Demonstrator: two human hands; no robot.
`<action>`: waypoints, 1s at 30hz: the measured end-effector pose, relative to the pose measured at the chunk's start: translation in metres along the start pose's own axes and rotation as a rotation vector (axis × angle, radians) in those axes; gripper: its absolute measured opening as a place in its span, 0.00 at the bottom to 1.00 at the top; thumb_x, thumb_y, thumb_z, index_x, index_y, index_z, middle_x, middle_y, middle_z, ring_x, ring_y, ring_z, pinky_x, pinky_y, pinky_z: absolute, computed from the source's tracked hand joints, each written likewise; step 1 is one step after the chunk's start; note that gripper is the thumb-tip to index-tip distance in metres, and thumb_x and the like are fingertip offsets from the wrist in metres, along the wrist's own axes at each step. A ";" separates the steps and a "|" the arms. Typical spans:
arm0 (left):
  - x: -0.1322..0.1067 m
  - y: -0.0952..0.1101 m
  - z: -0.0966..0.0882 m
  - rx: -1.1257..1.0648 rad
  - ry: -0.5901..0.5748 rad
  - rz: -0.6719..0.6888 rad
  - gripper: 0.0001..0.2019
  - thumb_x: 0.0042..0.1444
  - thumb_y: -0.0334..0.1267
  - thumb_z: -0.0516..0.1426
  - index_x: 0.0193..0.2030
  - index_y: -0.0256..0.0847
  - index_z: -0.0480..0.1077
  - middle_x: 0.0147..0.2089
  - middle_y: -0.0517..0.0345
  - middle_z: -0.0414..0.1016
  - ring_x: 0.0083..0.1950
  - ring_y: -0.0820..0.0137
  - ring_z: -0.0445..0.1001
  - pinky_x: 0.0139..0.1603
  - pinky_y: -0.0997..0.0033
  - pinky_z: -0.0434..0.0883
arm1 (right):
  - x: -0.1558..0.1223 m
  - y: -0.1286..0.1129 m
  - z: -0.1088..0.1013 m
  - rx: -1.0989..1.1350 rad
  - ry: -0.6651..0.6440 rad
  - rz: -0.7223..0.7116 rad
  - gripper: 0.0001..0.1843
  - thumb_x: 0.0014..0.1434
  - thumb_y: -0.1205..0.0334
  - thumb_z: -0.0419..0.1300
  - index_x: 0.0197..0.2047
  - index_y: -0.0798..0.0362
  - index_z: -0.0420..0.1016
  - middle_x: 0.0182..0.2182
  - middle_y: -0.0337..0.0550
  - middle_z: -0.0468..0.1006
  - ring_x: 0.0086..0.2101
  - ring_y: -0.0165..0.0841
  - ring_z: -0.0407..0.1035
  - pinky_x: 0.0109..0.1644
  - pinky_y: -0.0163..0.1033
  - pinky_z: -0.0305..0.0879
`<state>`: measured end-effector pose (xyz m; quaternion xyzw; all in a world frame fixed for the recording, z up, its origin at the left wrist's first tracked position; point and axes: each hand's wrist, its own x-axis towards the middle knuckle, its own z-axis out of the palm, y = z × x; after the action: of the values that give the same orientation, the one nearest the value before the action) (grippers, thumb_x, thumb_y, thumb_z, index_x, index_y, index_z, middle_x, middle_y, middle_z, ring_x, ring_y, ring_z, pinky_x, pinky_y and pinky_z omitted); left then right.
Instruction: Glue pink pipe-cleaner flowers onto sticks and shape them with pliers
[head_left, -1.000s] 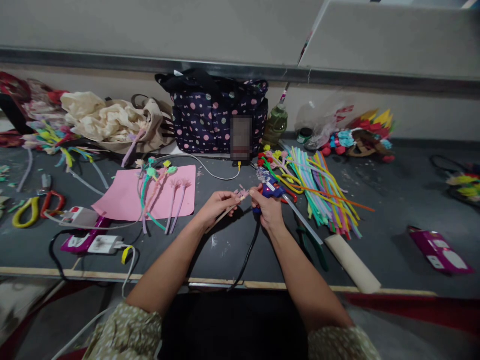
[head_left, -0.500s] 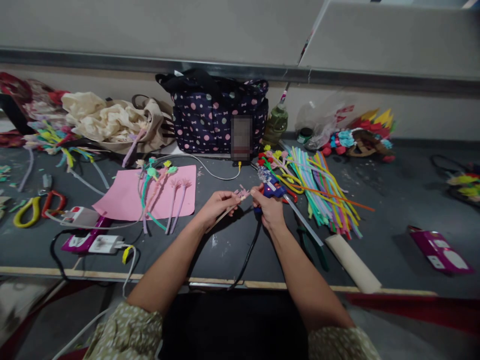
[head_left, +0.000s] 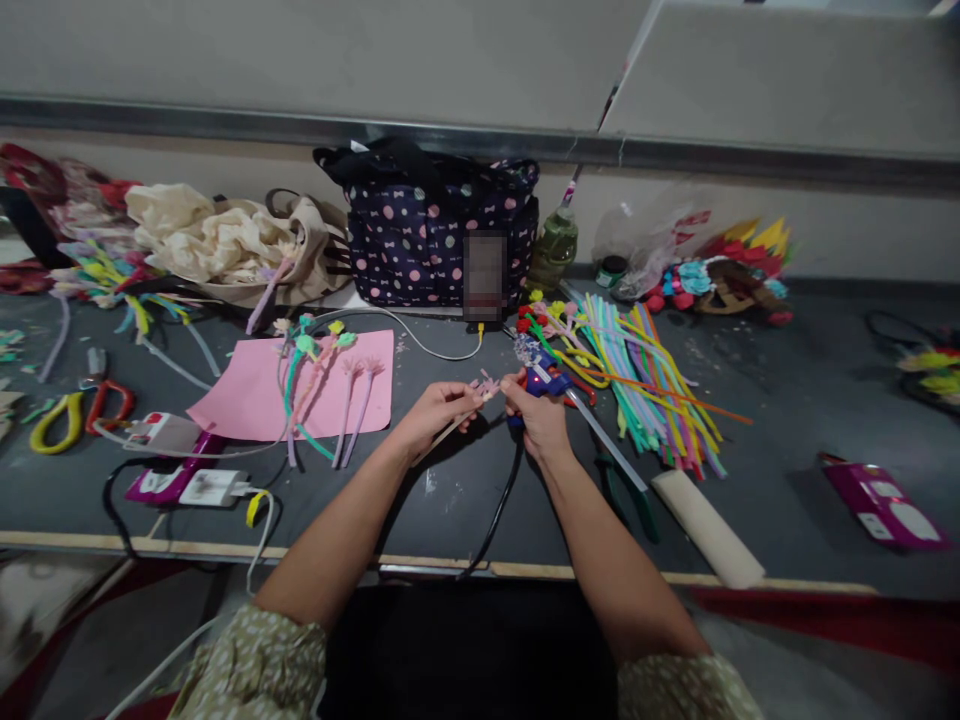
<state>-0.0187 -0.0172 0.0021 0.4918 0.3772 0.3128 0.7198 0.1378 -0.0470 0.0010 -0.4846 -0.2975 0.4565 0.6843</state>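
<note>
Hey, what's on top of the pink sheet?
Two fringed flowers, their stems past its near edge, a green flower and a twisted pink stem. Anything beneath the sheet is covered, unseen.

A beige tote slumps left of the navy polka-dot handbag; a green bottle stands just right of it, a clear plastic bag farther right.

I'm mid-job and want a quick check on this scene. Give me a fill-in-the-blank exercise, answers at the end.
1. The left hand holds a small flower by its ____.
2. The glue gun in the right hand has a ____ body.
3. Several loose flowers lie on a ____ sheet of paper.
4. In the picture, the bundle of pipe cleaners lies to the ____ of the glue gun.

Missing words: stem; blue; pink; right.
</note>
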 end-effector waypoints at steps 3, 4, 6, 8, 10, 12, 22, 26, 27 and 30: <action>0.000 0.000 0.000 0.007 0.000 -0.002 0.17 0.45 0.47 0.67 0.30 0.34 0.72 0.24 0.62 0.70 0.21 0.80 0.65 0.26 0.78 0.64 | 0.000 0.000 0.000 0.013 0.002 0.000 0.20 0.38 0.58 0.73 0.32 0.52 0.69 0.24 0.31 0.73 0.19 0.23 0.59 0.22 0.32 0.56; 0.000 0.000 0.000 0.005 -0.003 -0.001 0.17 0.45 0.47 0.67 0.30 0.34 0.72 0.24 0.62 0.70 0.21 0.80 0.65 0.26 0.78 0.64 | 0.000 0.000 0.000 0.016 0.000 -0.001 0.20 0.38 0.58 0.73 0.32 0.52 0.70 0.24 0.31 0.73 0.19 0.23 0.59 0.22 0.32 0.56; 0.000 0.000 0.000 -0.008 -0.014 0.000 0.17 0.46 0.47 0.67 0.30 0.34 0.72 0.24 0.62 0.70 0.21 0.81 0.65 0.25 0.79 0.65 | 0.000 0.001 0.000 0.022 -0.006 -0.005 0.20 0.38 0.58 0.73 0.32 0.52 0.70 0.24 0.31 0.73 0.19 0.23 0.59 0.22 0.32 0.57; 0.000 -0.001 0.000 -0.031 -0.030 -0.001 0.17 0.46 0.47 0.66 0.30 0.34 0.71 0.25 0.62 0.70 0.21 0.80 0.67 0.25 0.78 0.66 | 0.001 0.001 -0.001 0.028 -0.003 -0.009 0.20 0.38 0.57 0.73 0.32 0.52 0.70 0.25 0.31 0.73 0.19 0.23 0.59 0.22 0.32 0.57; 0.000 -0.001 -0.001 -0.047 -0.045 0.003 0.17 0.47 0.47 0.66 0.31 0.34 0.71 0.25 0.62 0.71 0.21 0.79 0.68 0.25 0.78 0.67 | 0.001 0.001 -0.001 0.035 0.016 -0.009 0.20 0.38 0.56 0.73 0.32 0.52 0.70 0.25 0.32 0.74 0.19 0.23 0.60 0.22 0.32 0.57; 0.000 -0.002 -0.002 -0.046 -0.054 0.011 0.17 0.47 0.48 0.66 0.32 0.34 0.71 0.25 0.61 0.71 0.21 0.78 0.70 0.25 0.78 0.67 | 0.001 0.000 -0.001 0.041 0.035 -0.003 0.21 0.37 0.55 0.74 0.32 0.52 0.70 0.26 0.32 0.73 0.19 0.23 0.59 0.21 0.32 0.57; 0.001 -0.001 -0.001 0.037 -0.008 0.056 0.17 0.47 0.48 0.65 0.30 0.35 0.70 0.23 0.62 0.70 0.19 0.80 0.66 0.22 0.79 0.62 | 0.000 0.000 -0.003 -0.006 -0.029 0.003 0.20 0.39 0.55 0.73 0.32 0.52 0.71 0.26 0.33 0.74 0.19 0.23 0.60 0.21 0.31 0.59; -0.001 0.001 0.002 0.039 0.004 0.068 0.17 0.47 0.48 0.65 0.29 0.35 0.70 0.22 0.63 0.68 0.18 0.80 0.65 0.21 0.80 0.60 | 0.000 0.004 -0.005 -0.023 -0.067 -0.027 0.16 0.42 0.56 0.72 0.32 0.51 0.72 0.25 0.33 0.75 0.20 0.23 0.61 0.21 0.31 0.59; -0.002 0.002 0.002 0.040 0.005 0.069 0.17 0.47 0.48 0.65 0.29 0.35 0.70 0.22 0.63 0.68 0.18 0.80 0.65 0.21 0.80 0.60 | 0.001 0.004 -0.005 -0.029 -0.073 -0.030 0.16 0.42 0.56 0.72 0.32 0.51 0.73 0.25 0.33 0.75 0.20 0.23 0.61 0.21 0.31 0.59; -0.003 0.003 0.003 0.045 0.011 0.068 0.17 0.47 0.48 0.65 0.28 0.35 0.70 0.21 0.63 0.68 0.19 0.80 0.64 0.22 0.80 0.60 | 0.001 0.005 -0.006 -0.048 -0.076 -0.028 0.16 0.42 0.56 0.72 0.32 0.51 0.73 0.25 0.33 0.75 0.20 0.24 0.61 0.22 0.31 0.58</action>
<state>-0.0174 -0.0200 0.0064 0.5184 0.3713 0.3313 0.6955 0.1412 -0.0481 -0.0060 -0.4790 -0.3409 0.4579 0.6669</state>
